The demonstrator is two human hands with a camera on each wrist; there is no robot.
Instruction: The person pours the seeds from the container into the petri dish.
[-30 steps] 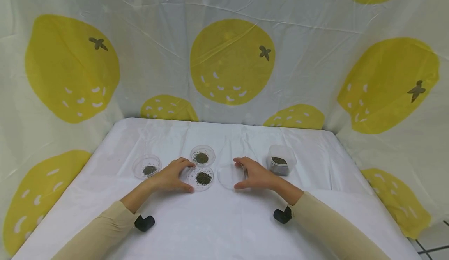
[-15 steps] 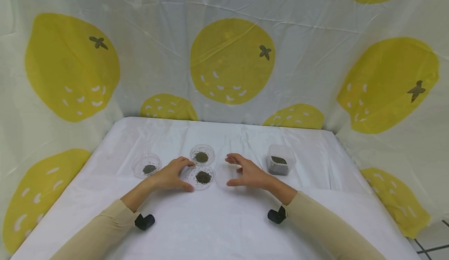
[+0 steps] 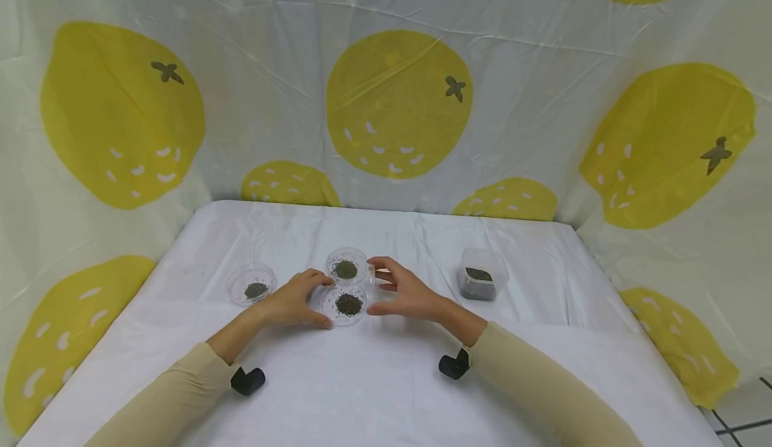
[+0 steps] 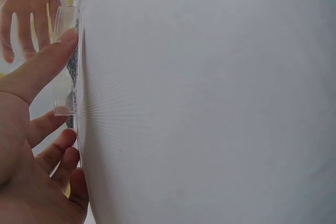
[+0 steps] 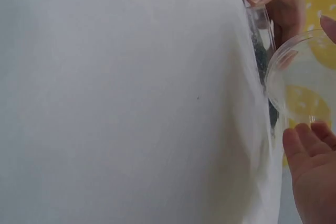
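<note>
My left hand [image 3: 295, 299] grips the side of a clear petri dish [image 3: 329, 307] on the table, thumb at its near edge and fingers at the far side. Dark green-brown dried flakes [image 3: 348, 305] lie in this dish. To the right, my right hand [image 3: 407, 293] holds a clear round petri dish lid [image 5: 300, 80] between thumb and fingers. The lid is turned on edge and stands close beside the gripped dish, above table level in the right wrist view. A second petri dish [image 3: 359, 257] with similar flakes sits directly behind the gripped one.
Left of my left hand stands a third petri dish [image 3: 244, 275] with a smaller heap of flakes. A clear plastic tub [image 3: 491, 263], partly filled with dark flakes, stands at the right. White cloth [image 3: 386, 380] covers the table, and a lemon-print curtain [image 3: 512, 125] hangs behind.
My right hand has moved left with the petri dish lid, from beside the tub to the gripped dish, and the lid has tilted onto its edge. My left hand has stayed put.
</note>
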